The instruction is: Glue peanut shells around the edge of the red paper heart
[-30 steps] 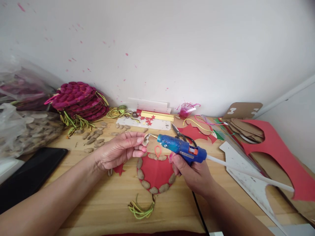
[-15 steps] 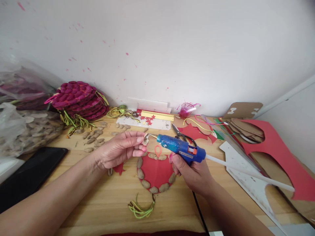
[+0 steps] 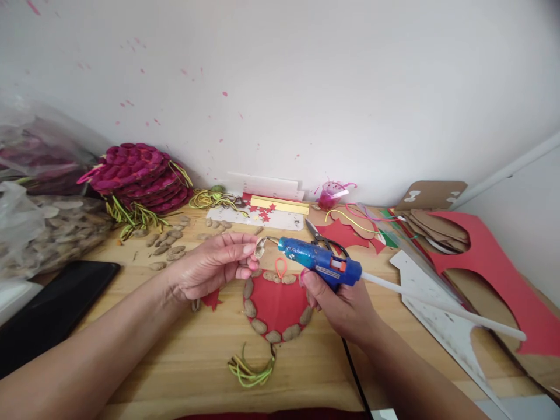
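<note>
Between the thumb and fingers of my left hand [image 3: 219, 262] is a peanut shell [image 3: 259, 249], its hollow side facing the nozzle. My right hand [image 3: 339, 300] grips a blue hot glue gun [image 3: 310, 258], pointed left with its metal tip at the shell's edge. A long white glue stick [image 3: 437, 306] runs out of its back. Below my hands lies a red paper piece [image 3: 280, 306] edged with peanut shells, with an orange loop [image 3: 280, 267] at the top and a yellow-green tassel [image 3: 250, 368] at the bottom. My right hand covers part of its right edge.
Loose peanut shells [image 3: 168, 239] lie at the left, near a bag of shells [image 3: 56, 233] and a black flat object [image 3: 61, 309]. Magenta shell-covered pieces [image 3: 140, 178] are stacked behind. Scissors [image 3: 324, 236], red paper scraps [image 3: 345, 234] and cut cardboard [image 3: 437, 233] are at the back right.
The glue gun has shifted very slightly left and tilted a little. The shell stays pinched in my left hand at nearly the same spot.
</note>
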Motion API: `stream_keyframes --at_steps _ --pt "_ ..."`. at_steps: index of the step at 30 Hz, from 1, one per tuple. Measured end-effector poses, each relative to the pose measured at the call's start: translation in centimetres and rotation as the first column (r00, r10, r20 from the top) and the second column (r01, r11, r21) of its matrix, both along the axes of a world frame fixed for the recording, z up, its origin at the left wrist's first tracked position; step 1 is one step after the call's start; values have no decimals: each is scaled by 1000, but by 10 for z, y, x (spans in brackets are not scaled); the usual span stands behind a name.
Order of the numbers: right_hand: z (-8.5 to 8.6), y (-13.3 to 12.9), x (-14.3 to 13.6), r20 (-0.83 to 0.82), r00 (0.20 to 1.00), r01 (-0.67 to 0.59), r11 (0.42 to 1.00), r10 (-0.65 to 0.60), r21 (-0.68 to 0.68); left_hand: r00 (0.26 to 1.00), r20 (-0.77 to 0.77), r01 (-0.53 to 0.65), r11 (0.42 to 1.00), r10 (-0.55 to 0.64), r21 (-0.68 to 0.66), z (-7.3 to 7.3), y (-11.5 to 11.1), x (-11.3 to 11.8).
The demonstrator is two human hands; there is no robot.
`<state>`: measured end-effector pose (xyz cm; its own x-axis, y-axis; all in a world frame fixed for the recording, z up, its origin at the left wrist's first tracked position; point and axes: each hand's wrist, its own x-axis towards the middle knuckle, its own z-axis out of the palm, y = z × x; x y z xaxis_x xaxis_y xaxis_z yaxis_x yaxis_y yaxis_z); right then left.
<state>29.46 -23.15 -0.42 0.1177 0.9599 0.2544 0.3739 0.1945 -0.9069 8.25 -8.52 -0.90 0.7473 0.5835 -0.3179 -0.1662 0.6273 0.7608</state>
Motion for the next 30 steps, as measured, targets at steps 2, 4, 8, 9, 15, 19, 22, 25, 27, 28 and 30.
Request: stream_keyframes --at_steps 2,4,8,9,15,19,22,25,27,28,30 --pt "0 0 0 -1 1000 4 1000 -4 -6 1000 22 -10 1000 9 14 1 0 0" --pt "0 -2 1 -11 1000 -13 1000 13 -5 998 46 -32 999 31 31 2 1 1" --pt "-1 -4 1 45 996 -79 996 77 44 992 78 -106 994 103 31 2 3 4" --pt "-1 -5 1 72 994 -88 994 83 62 990 80 -118 993 116 28 1 4 4" --pt "3 -3 -1 138 988 -87 989 70 123 989 62 -141 989 138 47 2 3 5" --pt "6 -2 -2 146 987 -92 986 72 137 987 64 -149 988 146 49 2 3 5" --pt "6 -2 -2 156 985 -94 986 72 139 988 72 -137 989 133 53 1 3 4" --pt "6 -2 -1 178 982 -96 984 69 147 989 67 -138 989 134 58 1 2 5" --pt "5 -2 -1 184 981 -97 984 68 151 989 58 -142 988 139 59 2 2 5" --pt "5 -2 -1 181 981 -94 984 65 155 989 53 -142 988 139 59 2 2 5" --pt "5 -1 -1 181 981 -95 983 66 157 989 47 -142 988 139 61 2 2 5"
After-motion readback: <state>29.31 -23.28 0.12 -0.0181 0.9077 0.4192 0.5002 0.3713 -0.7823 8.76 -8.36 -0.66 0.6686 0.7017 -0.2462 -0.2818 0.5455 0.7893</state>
